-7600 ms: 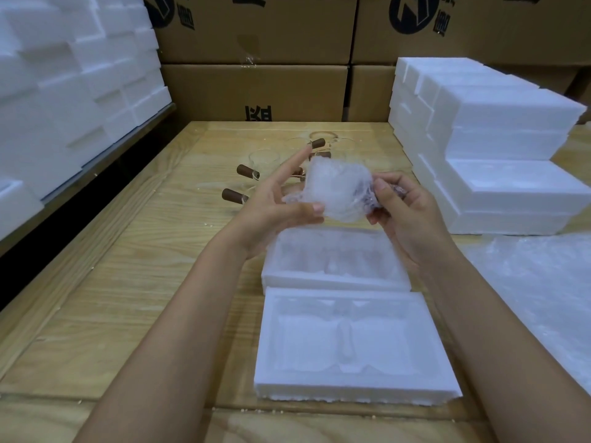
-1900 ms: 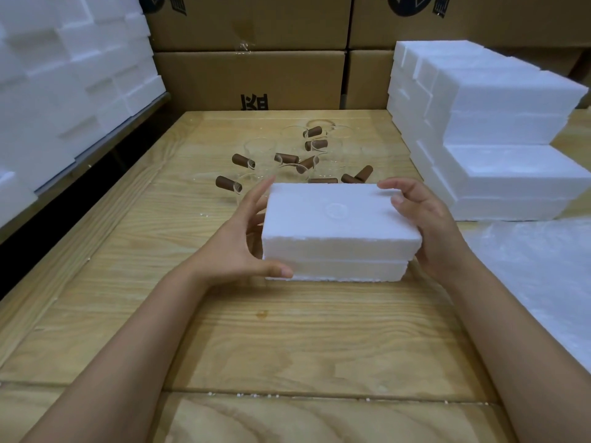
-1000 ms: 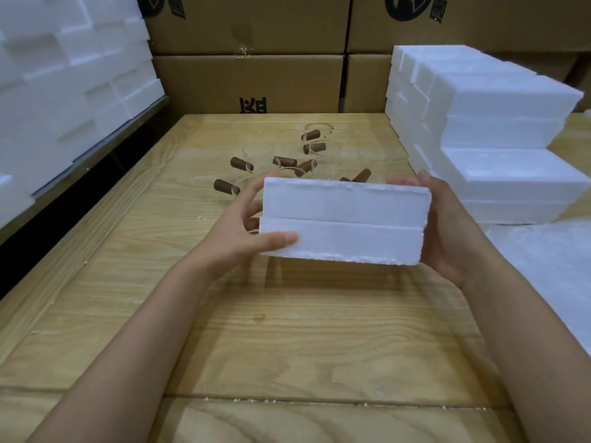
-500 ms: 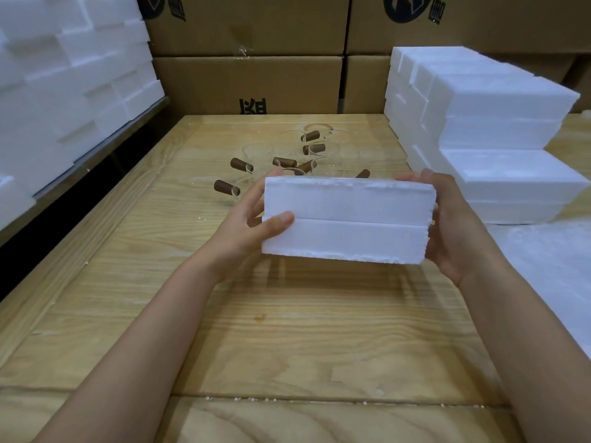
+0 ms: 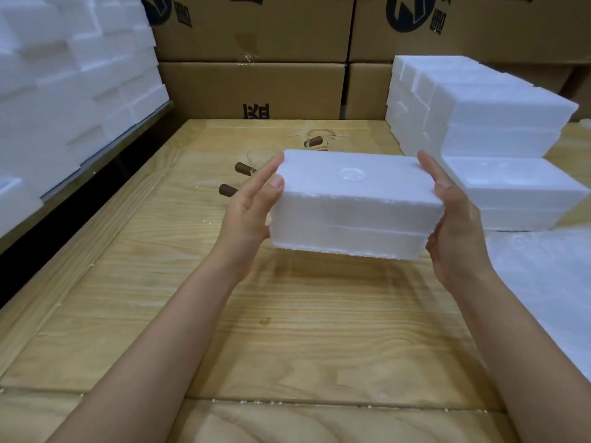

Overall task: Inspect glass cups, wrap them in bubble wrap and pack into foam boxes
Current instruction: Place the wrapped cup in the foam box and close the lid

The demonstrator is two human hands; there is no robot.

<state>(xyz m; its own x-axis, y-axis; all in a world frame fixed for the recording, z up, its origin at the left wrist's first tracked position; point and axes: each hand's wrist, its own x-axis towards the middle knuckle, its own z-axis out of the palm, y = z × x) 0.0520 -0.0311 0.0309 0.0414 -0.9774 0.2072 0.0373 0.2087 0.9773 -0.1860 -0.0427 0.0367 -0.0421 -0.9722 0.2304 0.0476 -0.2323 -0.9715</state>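
Clamping a closed foam box (image 5: pixel 355 203) at mid-frame between the left hand (image 5: pixel 252 209) and right hand (image 5: pixel 454 225), straight fingers pressing its opposite ends, lifting it clear of the worktop (image 5: pixel 287 330). Probably finishing one packed box and putting it aside. Next, likely calling for a level carry to the stacked foam boxes (image 5: pixel 499 123) at upper right, then reaching for the glass cups (image 5: pixel 260 156) behind.

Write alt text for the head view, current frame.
Two bare hands hold a closed white foam box above a wooden table, left hand and right hand pressing flat on its ends. Behind it sit glass cups with brown handles; stacked foam boxes stand at right.
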